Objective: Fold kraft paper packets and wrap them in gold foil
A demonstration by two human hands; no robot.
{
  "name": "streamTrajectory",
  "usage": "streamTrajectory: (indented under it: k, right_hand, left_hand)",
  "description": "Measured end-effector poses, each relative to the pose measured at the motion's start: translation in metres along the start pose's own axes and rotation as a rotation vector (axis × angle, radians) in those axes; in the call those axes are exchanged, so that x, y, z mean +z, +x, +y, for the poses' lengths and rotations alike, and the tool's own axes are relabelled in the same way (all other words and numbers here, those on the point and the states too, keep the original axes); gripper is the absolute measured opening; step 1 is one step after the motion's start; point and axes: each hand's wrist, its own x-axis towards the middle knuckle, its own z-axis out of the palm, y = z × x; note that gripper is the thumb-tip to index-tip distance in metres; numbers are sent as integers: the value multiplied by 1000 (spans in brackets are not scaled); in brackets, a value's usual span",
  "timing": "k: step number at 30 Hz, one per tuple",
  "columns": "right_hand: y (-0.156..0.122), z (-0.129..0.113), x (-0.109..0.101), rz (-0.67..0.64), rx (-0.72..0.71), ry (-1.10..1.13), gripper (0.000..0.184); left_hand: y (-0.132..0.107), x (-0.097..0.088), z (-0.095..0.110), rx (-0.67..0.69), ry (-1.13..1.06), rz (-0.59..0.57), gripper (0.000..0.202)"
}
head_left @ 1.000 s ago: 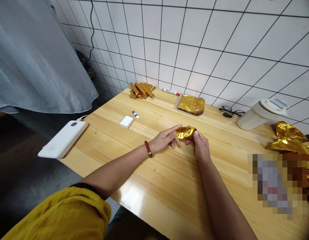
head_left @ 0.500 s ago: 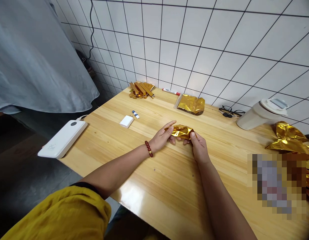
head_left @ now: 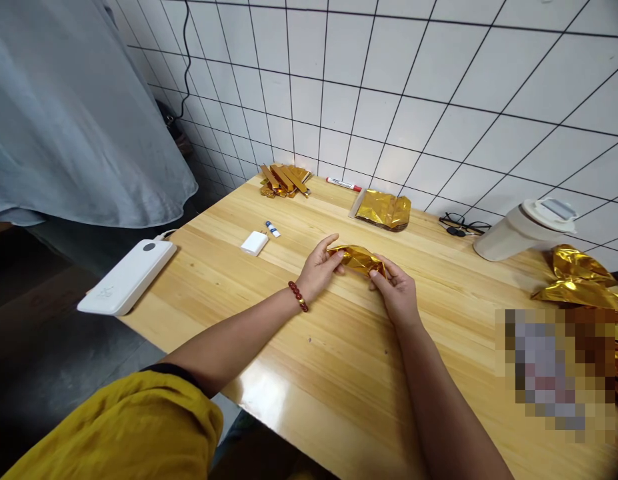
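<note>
A shiny piece of folded gold foil (head_left: 359, 259) is held between my two hands, above the middle of the wooden table (head_left: 309, 387). My left hand (head_left: 319, 267) pinches its left end with the thumb on top, the index finger stretched out behind. At the other end my right hand (head_left: 396, 293) grips the foil between thumb and fingers. The foil bulges upward in the middle, its surface creased. Behind it lies a stack of gold foil sheets (head_left: 383, 209), and a pile of narrow folded gold strips (head_left: 285, 180) sits at the far left corner.
Left of my hands are a white charger plug (head_left: 254, 243), a small blue-and-white item (head_left: 273, 229) and a white power bank (head_left: 129, 279). Along the wall lie a marker (head_left: 343, 184) and glasses (head_left: 463, 224). A tumbler (head_left: 523, 229) and crumpled gold foil (head_left: 579, 277) are at right.
My left thumb and fingers have shifted slightly on the foil's left end. The right fingers have moved up behind its right end, and the foil now arches and slants down to the right.
</note>
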Motion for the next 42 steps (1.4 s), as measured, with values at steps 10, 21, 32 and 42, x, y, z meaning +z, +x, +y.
streamTrajectory:
  k: [10,21,32,42]
  right_hand:
    - [0,2,-1,-35,-76,53,81]
    - [1,0,2,87,-54,53,46]
    - [2,-1,0,184,-130,-59,28]
    - [5,5,-1,284,-163,-113,28]
  left_hand:
    - [4,-2,1,157,41,-30,43]
    - [-6,-4,1,577,485,-144,27]
    - [-5,-6,3,560,533,-115,31]
    - [1,-7,-3,669,500,-44,22]
